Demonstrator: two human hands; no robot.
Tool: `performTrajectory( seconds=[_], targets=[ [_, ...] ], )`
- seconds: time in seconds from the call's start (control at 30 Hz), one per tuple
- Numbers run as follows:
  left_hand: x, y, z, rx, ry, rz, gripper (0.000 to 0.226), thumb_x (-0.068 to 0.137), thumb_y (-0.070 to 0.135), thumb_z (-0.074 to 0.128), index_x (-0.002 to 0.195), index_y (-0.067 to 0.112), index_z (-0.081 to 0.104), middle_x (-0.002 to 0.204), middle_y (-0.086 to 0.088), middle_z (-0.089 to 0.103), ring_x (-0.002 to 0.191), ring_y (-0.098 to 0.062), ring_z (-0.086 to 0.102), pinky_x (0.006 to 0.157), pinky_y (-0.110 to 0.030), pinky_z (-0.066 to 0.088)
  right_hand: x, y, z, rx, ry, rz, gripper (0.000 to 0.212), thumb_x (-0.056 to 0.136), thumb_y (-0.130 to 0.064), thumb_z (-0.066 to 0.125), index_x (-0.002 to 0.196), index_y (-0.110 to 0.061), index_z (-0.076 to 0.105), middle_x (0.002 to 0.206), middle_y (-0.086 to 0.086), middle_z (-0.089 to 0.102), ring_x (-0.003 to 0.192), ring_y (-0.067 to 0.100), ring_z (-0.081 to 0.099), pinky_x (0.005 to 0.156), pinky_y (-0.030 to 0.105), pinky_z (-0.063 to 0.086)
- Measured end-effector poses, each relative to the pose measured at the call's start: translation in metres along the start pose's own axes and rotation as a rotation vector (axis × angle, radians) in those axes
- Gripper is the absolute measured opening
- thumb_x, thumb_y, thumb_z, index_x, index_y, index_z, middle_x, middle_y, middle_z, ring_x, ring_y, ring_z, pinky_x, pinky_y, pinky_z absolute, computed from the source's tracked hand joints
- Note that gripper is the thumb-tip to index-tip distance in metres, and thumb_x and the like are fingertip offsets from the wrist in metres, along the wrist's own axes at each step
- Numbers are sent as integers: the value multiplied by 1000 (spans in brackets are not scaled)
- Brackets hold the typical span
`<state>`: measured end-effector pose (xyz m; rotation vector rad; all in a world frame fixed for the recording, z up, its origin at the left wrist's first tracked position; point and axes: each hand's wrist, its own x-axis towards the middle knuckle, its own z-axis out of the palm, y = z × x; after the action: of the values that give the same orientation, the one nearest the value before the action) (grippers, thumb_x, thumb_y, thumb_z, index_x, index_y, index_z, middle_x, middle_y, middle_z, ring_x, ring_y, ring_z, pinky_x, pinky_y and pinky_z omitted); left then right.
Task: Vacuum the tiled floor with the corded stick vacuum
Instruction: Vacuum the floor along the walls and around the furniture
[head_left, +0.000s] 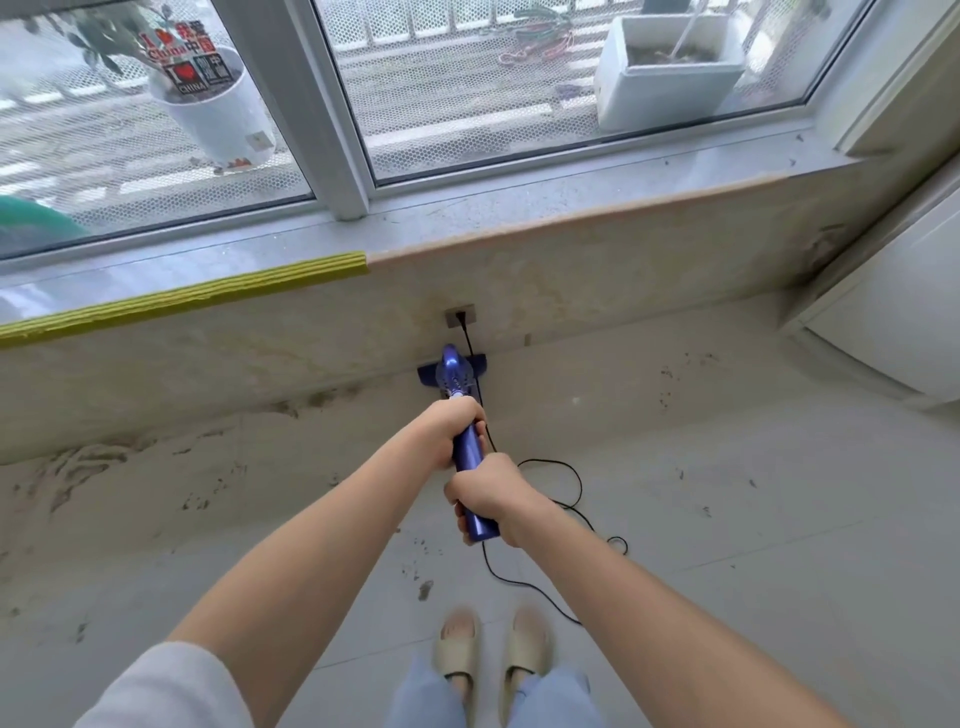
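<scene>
— Gripping the blue stick vacuum with both hands, yes?
— Yes. Left hand higher on the handle, fingers curled tight round it; right hand lower, nearer the handle's end, fingers likewise clamped round the tube.
— And the vacuum's head?
— Down on the tiled floor, right at the floor's far edge, against the base of the low wall under the window sill.
— Cord?
— Black cord, plugged into the wall socket just above the vacuum's head, running down beside the stick, looping on the floor to the right of the hands, then trailing back toward the feet.
— Floor state?
— Dark specks and smears scattered along the left side near the wall, more by the right side and just ahead of the feet.
— Anything else?
— Beige slippers at the near edge of the floor, a yellow-green strip along the sill's left edge, a white pot and a white box planter outside the glass, a white cabinet at the right.
</scene>
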<state>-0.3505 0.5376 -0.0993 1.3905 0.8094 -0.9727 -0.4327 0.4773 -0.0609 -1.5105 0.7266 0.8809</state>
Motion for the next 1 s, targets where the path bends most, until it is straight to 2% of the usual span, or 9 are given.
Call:
performTrajectory(
  seconds=[0.17, 0.3, 0.43, 0.5, 0.6, 0.77, 0.83, 0.9, 1.0],
  targets=[
    [3, -3, 2, -91, -97, 18, 24, 92, 7, 51, 69, 12, 44, 47, 3, 45, 35, -7, 42, 44, -19, 39, -1, -3, -10, -21, -1, -8, 15, 84, 2, 51, 98, -3, 48, 62, 8, 49, 45, 16, 48, 40, 21, 42],
    [8, -11, 5, -257, -110, 54, 23, 91, 7, 51, 69, 11, 46, 50, 3, 49, 34, -4, 45, 40, -13, 41, -7, 0, -11, 24, 0, -11, 16, 84, -4, 59, 97, -5, 50, 64, 7, 49, 47, 15, 47, 41, 20, 43],
    [6, -19, 3, -174, -44, 60, 22, 91, 5, 46, 70, 14, 43, 46, 3, 43, 36, -8, 40, 39, -16, 35, -12, 13, -2, 2, 35, 18, 18, 83, -2, 60, 94, -7, 46, 69, 7, 48, 50, 15, 46, 42, 21, 42],
    [1, -25, -1, -107, 19, 68, 21, 92, 9, 44, 72, 14, 42, 49, 2, 41, 41, -12, 37, 44, -19, 34, -14, 20, 8, -29, 81, 10, 18, 81, 6, 53, 89, -7, 43, 70, 7, 45, 50, 16, 43, 43, 23, 39],
    [-5, -31, -10, -77, 70, 70, 21, 93, 10, 44, 73, 12, 42, 52, 0, 40, 40, -13, 36, 43, -19, 34, -20, 22, 21, -20, 62, 14, 19, 81, 9, 46, 82, -9, 40, 70, 8, 43, 50, 17, 40, 43, 22, 37],
    [-28, -36, -22, -121, 57, 15, 23, 89, 3, 39, 67, 10, 42, 47, 1, 39, 43, -10, 36, 43, -19, 34, -44, 18, 25, -6, -11, 17, 18, 82, 9, 43, 88, -8, 44, 67, 7, 43, 47, 13, 41, 43, 22, 39],
    [-34, -36, -26, -142, 43, 3, 20, 87, 1, 39, 69, 10, 42, 47, 1, 40, 44, -10, 36, 41, -17, 35, -47, 18, 28, -16, -27, 12, 20, 83, 8, 44, 96, -6, 47, 67, 7, 45, 48, 13, 43, 44, 23, 41],
    [-35, -32, -29, -146, 33, 11, 20, 88, 1, 40, 71, 10, 41, 48, 1, 40, 43, -9, 36, 41, -15, 35, -42, 16, 32, -5, -19, 15, 25, 83, 8, 44, 105, -3, 47, 67, 8, 46, 49, 13, 44, 43, 22, 40],
    [-27, -24, -30, -130, 31, 28, 20, 89, 1, 40, 71, 11, 41, 44, 2, 40, 42, -9, 36, 43, -17, 34, -25, 11, 34, 6, 8, 20, 26, 83, 9, 43, 106, -3, 45, 69, 9, 45, 49, 14, 43, 41, 20, 39]
  ],
)
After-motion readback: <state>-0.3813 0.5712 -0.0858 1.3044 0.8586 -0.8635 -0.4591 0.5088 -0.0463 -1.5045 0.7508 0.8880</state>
